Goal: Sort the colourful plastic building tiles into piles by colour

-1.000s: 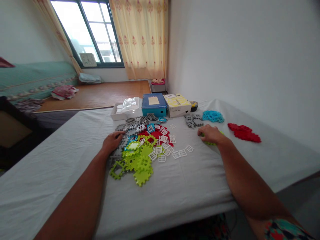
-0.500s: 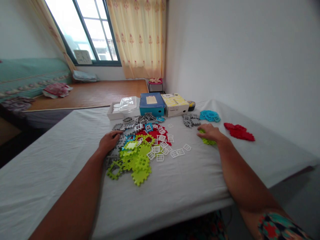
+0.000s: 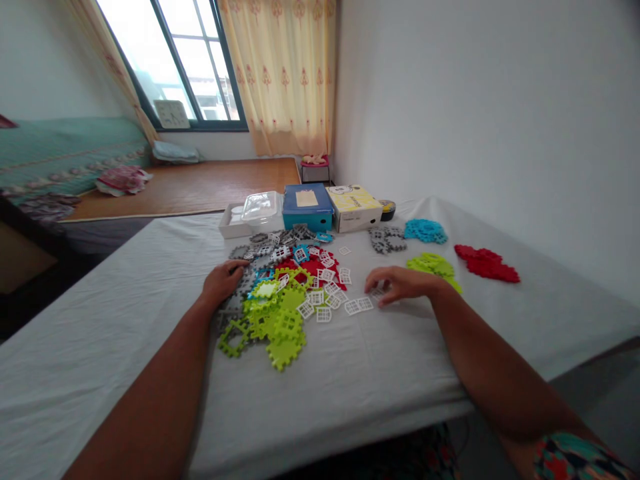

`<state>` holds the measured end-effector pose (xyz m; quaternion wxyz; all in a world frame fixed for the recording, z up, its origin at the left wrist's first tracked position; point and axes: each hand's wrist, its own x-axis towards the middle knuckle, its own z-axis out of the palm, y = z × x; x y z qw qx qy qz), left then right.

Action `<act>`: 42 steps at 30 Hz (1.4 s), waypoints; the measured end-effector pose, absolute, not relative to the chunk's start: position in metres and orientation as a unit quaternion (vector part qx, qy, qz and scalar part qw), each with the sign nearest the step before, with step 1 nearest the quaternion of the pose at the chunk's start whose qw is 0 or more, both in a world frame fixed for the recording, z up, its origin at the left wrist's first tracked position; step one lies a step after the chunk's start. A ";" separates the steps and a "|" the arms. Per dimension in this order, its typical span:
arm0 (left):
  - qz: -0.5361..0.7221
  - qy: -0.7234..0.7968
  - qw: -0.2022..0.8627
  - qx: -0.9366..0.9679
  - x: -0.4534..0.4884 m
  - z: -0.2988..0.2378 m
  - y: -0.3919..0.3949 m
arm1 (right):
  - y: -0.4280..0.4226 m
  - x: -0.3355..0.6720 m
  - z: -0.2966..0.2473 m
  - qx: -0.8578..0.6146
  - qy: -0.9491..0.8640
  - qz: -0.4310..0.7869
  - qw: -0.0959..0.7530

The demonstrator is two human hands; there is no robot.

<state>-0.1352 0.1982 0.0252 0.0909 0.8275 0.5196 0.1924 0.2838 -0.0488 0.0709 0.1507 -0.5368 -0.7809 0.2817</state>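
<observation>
A mixed heap of flat toothed tiles in green, red, blue and grey, with small white lattice pieces, lies mid-table on a white cloth. My left hand rests palm down on the grey tiles at the heap's left edge, fingers loosely curled. My right hand hovers with fingers apart over the loose white lattice pieces right of the heap, holding nothing. Sorted piles lie further right: green, blue, grey and red.
At the table's back stand a white tray with a clear lid, a blue box, a yellow-and-white box and a small dark round tin. A white wall runs along the right. A bed and window lie beyond.
My right hand has left the green pile and moved left to the white lattice pieces, leaving the green tiles uncovered. My left hand has stayed put.
</observation>
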 end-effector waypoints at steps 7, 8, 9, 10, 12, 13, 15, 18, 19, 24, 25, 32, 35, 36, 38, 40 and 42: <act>0.185 0.521 0.085 0.829 -0.135 0.025 0.200 | -0.038 0.291 0.054 -0.611 -0.736 0.212 0.198; 0.184 0.522 0.085 0.829 -0.135 0.026 0.200 | -0.034 0.293 0.049 -0.633 -0.722 0.174 0.218; 0.182 0.523 0.085 0.828 -0.135 0.026 0.199 | -0.031 0.294 0.045 -0.649 -0.711 0.132 0.237; 0.182 0.524 0.085 0.828 -0.135 0.027 0.199 | -0.028 0.292 0.041 -0.656 -0.705 0.095 0.254; 0.184 0.523 0.086 0.827 -0.134 0.027 0.198 | -0.022 0.281 0.035 -0.644 -0.710 0.048 0.282; 0.186 0.523 0.087 0.827 -0.134 0.027 0.197 | -0.020 0.273 0.033 -0.627 -0.723 0.039 0.286; 0.191 0.521 0.090 0.827 -0.134 0.026 0.197 | -0.016 0.254 0.029 -0.590 -0.760 0.034 0.271; 0.197 0.518 0.095 0.827 -0.135 0.025 0.198 | -0.012 0.232 0.026 -0.577 -0.788 0.021 0.213; 0.199 0.519 0.096 0.826 -0.135 0.024 0.198 | -0.012 0.228 0.026 -0.582 -0.788 0.016 0.200; 0.199 0.519 0.095 0.826 -0.135 0.025 0.198 | -0.017 0.231 0.037 -0.599 -0.784 0.006 0.162; 0.199 0.517 0.096 0.827 -0.135 0.025 0.197 | -0.019 0.235 0.039 -0.607 -0.779 0.001 0.156; 0.198 0.521 0.094 0.825 -0.134 0.027 0.195 | -0.025 0.272 0.046 -0.741 -0.648 -0.056 0.166; 0.192 0.519 0.100 0.827 -0.134 0.028 0.194 | -0.027 0.281 0.044 -0.764 -0.622 -0.060 0.159; 0.191 0.518 0.101 0.828 -0.134 0.029 0.194 | -0.027 0.281 0.044 -0.761 -0.624 -0.073 0.163; 0.191 0.516 0.102 0.828 -0.134 0.029 0.194 | -0.026 0.274 0.043 -0.729 -0.650 -0.091 0.193; 0.191 0.515 0.101 0.830 -0.134 0.029 0.194 | -0.025 0.261 0.042 -0.663 -0.711 -0.071 0.223; 0.191 0.515 0.099 0.830 -0.134 0.028 0.194 | -0.023 0.248 0.040 -0.598 -0.769 -0.031 0.223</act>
